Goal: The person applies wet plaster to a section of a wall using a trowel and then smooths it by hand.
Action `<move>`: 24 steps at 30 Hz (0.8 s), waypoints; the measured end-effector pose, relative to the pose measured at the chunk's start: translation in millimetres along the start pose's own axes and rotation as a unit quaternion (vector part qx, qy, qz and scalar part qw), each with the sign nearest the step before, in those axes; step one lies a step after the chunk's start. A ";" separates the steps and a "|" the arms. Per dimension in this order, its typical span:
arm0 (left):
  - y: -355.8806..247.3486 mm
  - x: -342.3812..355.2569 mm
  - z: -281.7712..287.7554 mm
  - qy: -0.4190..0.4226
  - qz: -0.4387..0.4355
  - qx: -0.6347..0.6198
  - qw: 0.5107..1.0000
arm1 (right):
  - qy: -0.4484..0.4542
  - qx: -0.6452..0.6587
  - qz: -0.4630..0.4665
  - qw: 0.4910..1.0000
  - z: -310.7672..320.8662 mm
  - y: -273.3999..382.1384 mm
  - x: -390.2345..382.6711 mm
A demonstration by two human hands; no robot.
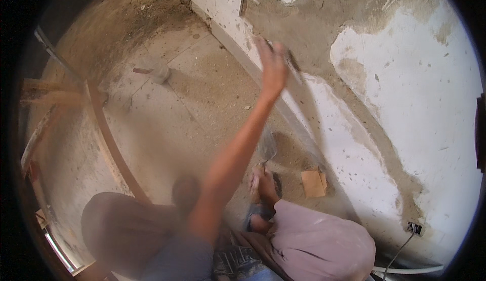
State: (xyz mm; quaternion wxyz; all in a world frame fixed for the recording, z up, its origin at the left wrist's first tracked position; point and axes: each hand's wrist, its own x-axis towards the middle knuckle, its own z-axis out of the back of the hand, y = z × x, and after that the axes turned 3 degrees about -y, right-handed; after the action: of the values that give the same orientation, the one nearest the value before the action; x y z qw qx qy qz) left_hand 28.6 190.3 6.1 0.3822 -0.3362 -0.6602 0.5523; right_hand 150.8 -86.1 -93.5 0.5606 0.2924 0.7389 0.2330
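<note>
My left hand reaches up to the lower edge of a grey-brown plaster patch on the white wall. Its fingers look stretched out and apart, somewhat blurred, and I make out nothing held in them. A dark strip beside the fingers may be shadow. Low between my knees, my right hand is closed round the handle of a trowel. The trowel's grey blade points away from me above the dusty floor. My right forearm is mostly hidden behind my knee.
A folded piece of brown cardboard lies by the wall's foot. Farther off is a clear plastic-looking item. A wooden frame stands at left. An open electrical box with a cable sits low at right. Dirt covers the far floor.
</note>
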 end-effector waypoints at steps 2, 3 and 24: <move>-17.1 -36.7 -35.0 -0.008 -0.082 0.012 0.997 | -0.031 -0.049 -0.025 0.998 3.2 -8.9 -5.7; -24.1 -51.4 -40.2 -0.005 -0.139 0.042 0.989 | -0.024 -0.061 0.000 0.998 5.7 -18.9 -6.7; 29.5 4.0 28.1 0.011 -0.122 0.102 0.987 | -0.109 -0.495 0.194 0.840 51.1 64.7 -5.3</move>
State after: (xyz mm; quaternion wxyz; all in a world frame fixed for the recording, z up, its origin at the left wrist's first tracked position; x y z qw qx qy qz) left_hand 2.7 185.3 -25.2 0.4859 -0.2184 -0.6326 0.5622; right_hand 212.2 -42.3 -59.8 0.6512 0.1365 0.3871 0.6383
